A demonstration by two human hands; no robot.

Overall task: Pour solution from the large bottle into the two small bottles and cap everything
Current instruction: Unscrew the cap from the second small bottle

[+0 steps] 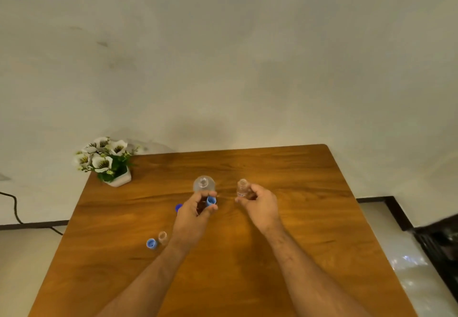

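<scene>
Both hands work near the middle of the wooden surface (247, 254), a little toward its far edge. Left hand (195, 211) has its fingers closed around a light blue cap (211, 201), held just in front of the large bottle (203, 184), which stands upright and uncapped. Right hand (260, 205) is clamped on a small bottle (242, 189), upright, its mouth open at the top; it sits apart from the large bottle, toward the right edge. Beside the left forearm, closer to the left edge, a second small bottle (162, 236) stands open, with another blue cap (151, 243) just beside it. A darker blue cap (178, 207) peeks out behind the left hand. At the far left corner sits a white pot of flowers (106, 161).
</scene>
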